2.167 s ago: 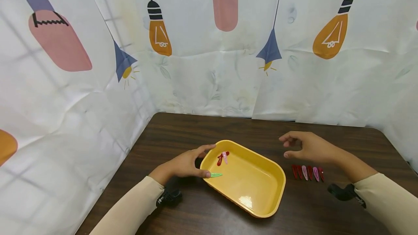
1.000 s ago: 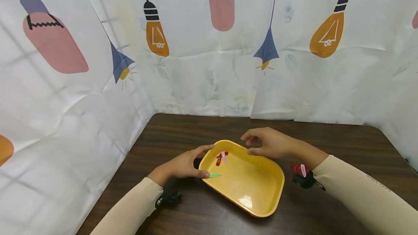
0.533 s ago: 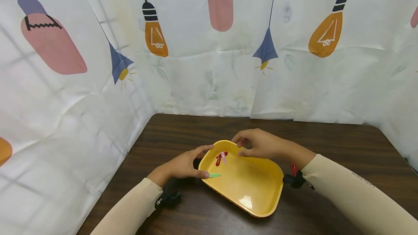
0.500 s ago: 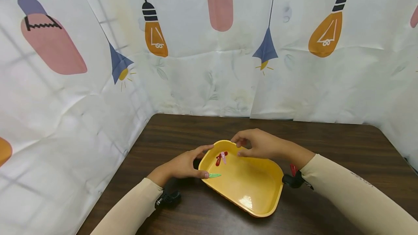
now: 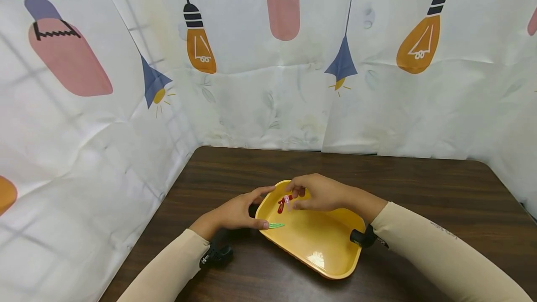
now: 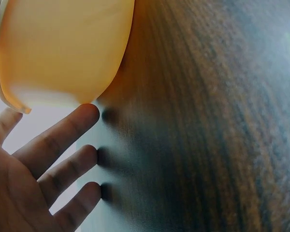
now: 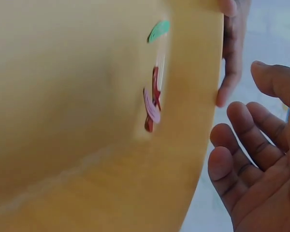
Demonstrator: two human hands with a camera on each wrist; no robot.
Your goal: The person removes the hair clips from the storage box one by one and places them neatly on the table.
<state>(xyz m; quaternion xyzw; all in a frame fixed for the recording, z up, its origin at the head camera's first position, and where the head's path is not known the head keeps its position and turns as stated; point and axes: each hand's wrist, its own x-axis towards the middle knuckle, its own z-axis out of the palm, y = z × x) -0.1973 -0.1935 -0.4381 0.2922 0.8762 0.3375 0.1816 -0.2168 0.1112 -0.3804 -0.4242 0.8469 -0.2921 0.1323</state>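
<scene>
On the desk [image 5: 235, 167] the tray [image 5: 310, 236] stands aslant, and it could swing if the right sleeve [image 5: 444, 246] or the wrist camera [image 5: 362, 237] brushes its right end, since only the left end looks steadied. The left hand [image 5: 240, 210] does that, grip wide, thumb over the rim and forefinger at the far side; should it ease off, the tray may turn. The right hand [image 5: 320, 193] hangs over the tray, grip wide with nothing in it, fingers loosely bent, thumb apart; dipping carelessly, it might scatter the clips. These lie on the tray's floor at its left end: red clips [image 5: 280, 208] with a pink clip [image 5: 287, 202] across them, so lifting one could drag another along. A green clip [image 5: 277, 225] lies close to the left thumb, which could nudge it.

Against half a second ago, the tray and left hand look unmoved; the right hand has come from the far rim to beside the pink clip, its sleeve now hiding the bit of red that showed on the desk; the clips in the tray lie as they did
</scene>
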